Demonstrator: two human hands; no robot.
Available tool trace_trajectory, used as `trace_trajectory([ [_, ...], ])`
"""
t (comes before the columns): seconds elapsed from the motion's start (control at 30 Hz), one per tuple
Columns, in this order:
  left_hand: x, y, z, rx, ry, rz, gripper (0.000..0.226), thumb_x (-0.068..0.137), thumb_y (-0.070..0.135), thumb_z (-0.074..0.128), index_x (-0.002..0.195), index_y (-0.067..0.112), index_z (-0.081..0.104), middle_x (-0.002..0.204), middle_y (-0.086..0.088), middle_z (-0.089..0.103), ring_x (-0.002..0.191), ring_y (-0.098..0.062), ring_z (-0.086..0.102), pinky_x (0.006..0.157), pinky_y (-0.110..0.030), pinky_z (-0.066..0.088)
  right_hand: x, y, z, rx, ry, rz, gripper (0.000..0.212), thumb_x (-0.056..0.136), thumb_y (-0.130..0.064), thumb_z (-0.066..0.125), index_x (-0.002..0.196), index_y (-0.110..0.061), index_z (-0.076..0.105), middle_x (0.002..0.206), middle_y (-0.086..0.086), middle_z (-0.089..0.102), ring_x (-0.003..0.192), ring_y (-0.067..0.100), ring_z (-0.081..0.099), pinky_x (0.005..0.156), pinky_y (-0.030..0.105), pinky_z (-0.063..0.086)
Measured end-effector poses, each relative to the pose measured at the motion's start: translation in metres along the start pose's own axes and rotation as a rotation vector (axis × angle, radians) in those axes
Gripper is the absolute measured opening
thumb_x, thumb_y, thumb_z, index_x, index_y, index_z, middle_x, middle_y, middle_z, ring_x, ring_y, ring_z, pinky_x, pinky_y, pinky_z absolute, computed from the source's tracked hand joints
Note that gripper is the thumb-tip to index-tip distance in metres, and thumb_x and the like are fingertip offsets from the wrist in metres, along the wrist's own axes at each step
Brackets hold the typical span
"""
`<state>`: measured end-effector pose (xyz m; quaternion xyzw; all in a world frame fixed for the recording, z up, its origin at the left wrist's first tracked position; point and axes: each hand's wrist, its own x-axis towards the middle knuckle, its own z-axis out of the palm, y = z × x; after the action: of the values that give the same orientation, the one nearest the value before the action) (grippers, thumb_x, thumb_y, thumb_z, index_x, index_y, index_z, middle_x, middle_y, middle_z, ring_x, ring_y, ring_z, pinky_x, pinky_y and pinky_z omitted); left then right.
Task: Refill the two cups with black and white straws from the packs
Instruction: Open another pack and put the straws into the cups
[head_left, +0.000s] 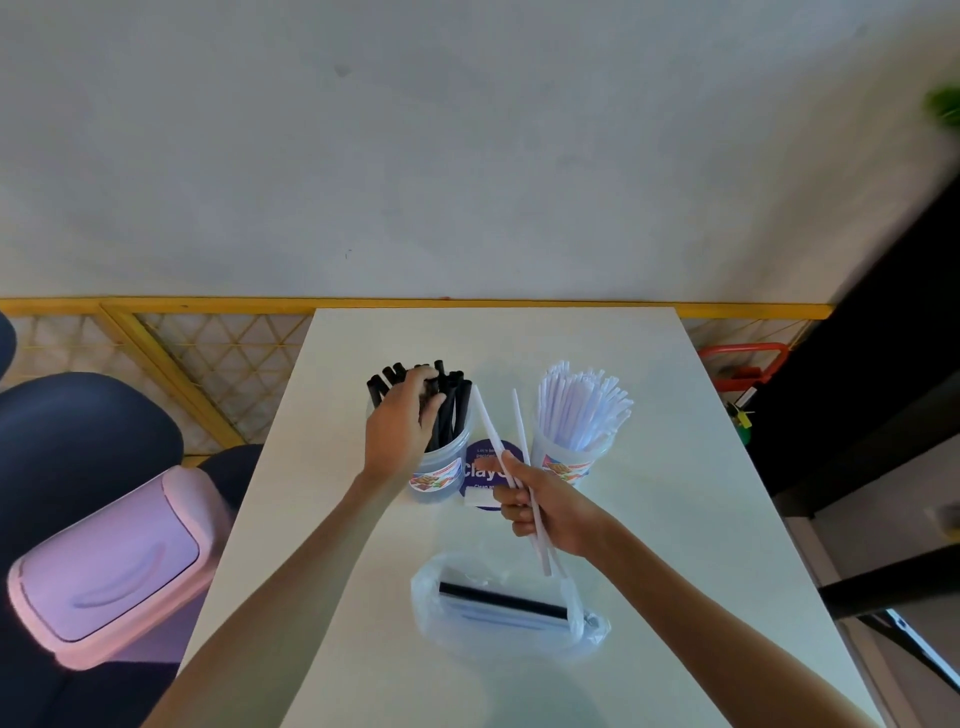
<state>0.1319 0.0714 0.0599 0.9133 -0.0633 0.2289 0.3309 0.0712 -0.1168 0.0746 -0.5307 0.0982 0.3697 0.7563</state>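
Two clear cups stand side by side on the white table (675, 545). The left cup (441, 470) is full of black straws (454, 405); my left hand (402, 421) reaches over it, fingers curled around several of those straws. The right cup (563, 460) is packed with white straws (582, 408). Between the cups and nearer to me, my right hand (545, 512) grips two white straws (498, 441) that point up and away. A clear plastic pack (506, 605) lies flat in front of me with one black straw (501, 600) and some pale straws inside.
A purple round sticker or card (480, 470) lies between the cups. A pink swing-lid bin (111, 566) stands left of the table beside dark blue seats. A yellow lattice fence runs behind the table, and a black counter edge (883, 364) rises on the right.
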Motion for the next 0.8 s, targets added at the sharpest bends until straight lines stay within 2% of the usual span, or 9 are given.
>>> trace_trajectory([
  [0.07,0.0,-0.006,0.005,0.051,0.009,0.048,0.022,0.084,0.01,0.065,0.105,0.004,0.062,0.098,-0.012,0.067,0.089,-0.031,0.064,0.07,-0.032,0.048,0.001,0.0,-0.002,0.004,0.005,0.006,0.03,0.1,-0.038,0.036,0.103,-0.021,0.061,0.05,-0.009,0.031,0.042,0.003,0.028,0.04,0.013,0.027],
  [0.13,0.0,-0.011,0.009,0.132,0.033,0.104,0.019,0.081,0.008,0.066,0.101,0.005,0.064,0.105,-0.014,0.065,0.102,-0.033,0.058,0.084,-0.038,0.045,0.001,0.0,-0.002,0.014,0.007,0.012,0.029,0.1,-0.038,0.036,0.101,-0.022,0.061,0.05,-0.009,0.031,0.042,0.003,0.027,0.041,0.013,0.026],
  [0.23,0.002,-0.021,0.012,0.335,0.075,0.272,0.017,0.086,0.017,0.053,0.094,0.01,0.066,0.115,-0.009,0.064,0.115,-0.026,0.043,0.095,-0.039,0.032,0.001,0.0,0.0,0.029,-0.001,0.018,0.029,0.1,-0.038,0.035,0.101,-0.022,0.059,0.049,-0.009,0.031,0.041,0.003,0.028,0.04,0.013,0.027],
  [0.4,-0.004,-0.022,0.007,0.389,0.089,0.269,0.034,0.09,0.024,0.043,0.111,0.007,0.063,0.13,-0.019,0.054,0.121,-0.029,0.038,0.101,-0.044,0.032,0.003,0.0,0.002,0.048,-0.003,-0.006,0.026,0.101,-0.037,0.034,0.097,-0.027,0.058,0.049,-0.01,0.031,0.038,0.002,0.027,0.038,0.012,0.027],
  [0.5,-0.005,0.003,0.003,0.148,0.074,0.124,0.042,0.093,0.026,0.04,0.124,0.002,0.055,0.127,-0.017,0.055,0.116,-0.027,0.048,0.096,-0.036,0.043,0.003,-0.001,0.002,0.07,0.0,-0.025,0.026,0.1,-0.037,0.035,0.099,-0.028,0.059,0.049,-0.009,0.029,0.038,0.001,0.025,0.036,0.011,0.024],
  [0.57,-0.009,0.03,0.001,-0.17,0.053,-0.02,0.041,0.095,0.025,0.043,0.127,0.002,0.052,0.112,-0.007,0.062,0.098,-0.018,0.059,0.086,-0.025,0.05,0.003,-0.002,0.001,0.079,-0.008,-0.044,0.028,0.1,-0.039,0.035,0.108,-0.027,0.059,0.049,-0.01,0.029,0.038,0.001,0.024,0.036,0.011,0.024],
  [0.63,-0.013,0.053,0.004,-0.364,0.043,-0.158,0.036,0.095,0.019,0.049,0.126,0.001,0.052,0.097,0.0,0.062,0.083,-0.008,0.06,0.077,-0.017,0.049,0.003,-0.004,0.0,0.08,-0.009,-0.055,0.03,0.099,-0.041,0.034,0.112,-0.028,0.058,0.049,-0.01,0.029,0.037,0.001,0.024,0.035,0.011,0.023],
  [0.7,-0.015,0.067,0.01,-0.462,-0.023,-0.307,0.032,0.094,0.028,0.051,0.112,0.002,0.058,0.082,-0.005,0.063,0.075,-0.017,0.06,0.078,-0.027,0.049,0.0,-0.006,0.001,0.076,-0.018,-0.064,0.033,0.098,-0.045,0.033,0.108,-0.029,0.06,0.049,-0.01,0.029,0.036,0.001,0.023,0.035,0.011,0.021],
  [0.8,-0.015,0.081,0.021,-0.591,-0.202,-0.501,0.033,0.095,0.027,0.05,0.072,0.003,0.05,0.058,-0.002,0.055,0.062,-0.024,0.056,0.069,-0.039,0.047,-0.009,-0.009,0.002,0.024,-0.014,-0.067,0.039,0.095,-0.053,0.032,0.081,-0.031,0.061,0.048,-0.01,0.029,0.036,0.0,0.022,0.034,0.011,0.021],
])
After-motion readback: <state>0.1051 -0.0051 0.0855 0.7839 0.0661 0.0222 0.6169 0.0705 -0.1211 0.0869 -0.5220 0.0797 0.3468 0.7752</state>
